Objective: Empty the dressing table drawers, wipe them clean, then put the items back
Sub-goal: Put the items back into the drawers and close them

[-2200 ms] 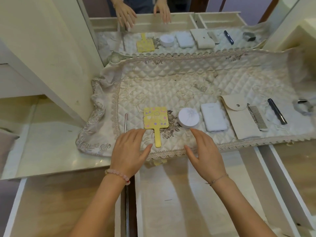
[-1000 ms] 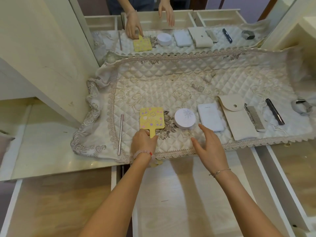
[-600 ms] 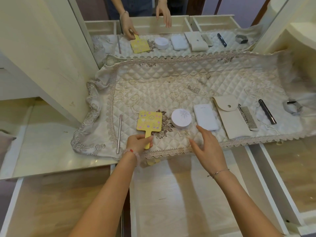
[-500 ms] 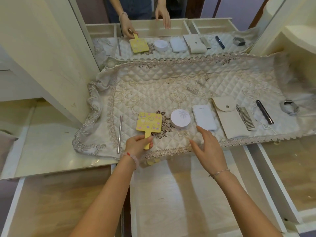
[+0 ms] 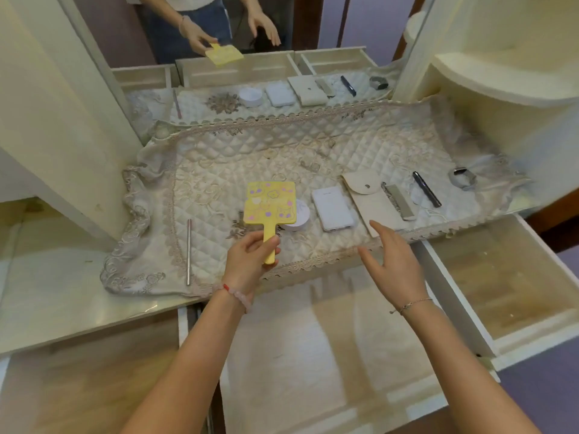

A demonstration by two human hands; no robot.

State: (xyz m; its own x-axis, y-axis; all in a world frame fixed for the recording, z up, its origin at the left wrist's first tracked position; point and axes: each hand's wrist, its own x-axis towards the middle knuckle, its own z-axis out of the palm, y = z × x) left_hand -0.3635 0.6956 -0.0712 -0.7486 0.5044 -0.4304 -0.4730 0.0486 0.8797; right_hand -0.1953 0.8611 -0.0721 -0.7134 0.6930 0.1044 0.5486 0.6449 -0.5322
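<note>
My left hand (image 5: 249,261) grips the handle of a yellow hand mirror (image 5: 270,203) with flower prints and holds it lifted above the quilted cloth (image 5: 282,151). The mirror hides part of a round white case (image 5: 299,222). My right hand (image 5: 393,261) hovers open and holds nothing, over the cloth's front lace edge. On the cloth lie a white flat box (image 5: 332,208), a cream pouch (image 5: 371,198), a comb (image 5: 398,200), a dark pen (image 5: 426,189), a grey ring-shaped thing (image 5: 462,178) and a metal rod (image 5: 188,252). Three drawers stand pulled out below: left (image 5: 78,386), middle (image 5: 313,355), right (image 5: 501,277).
A mirror (image 5: 250,57) behind the table reflects the items and a person's hands. A cream cabinet panel (image 5: 62,104) rises on the left. Curved shelves (image 5: 507,73) stand on the right. The glossy tabletop (image 5: 47,292) shows left of the cloth.
My left hand closed on the yellow mirror's handle and lifted it off the cloth, tilting it up. My right hand drifted right along the cloth's front edge.
</note>
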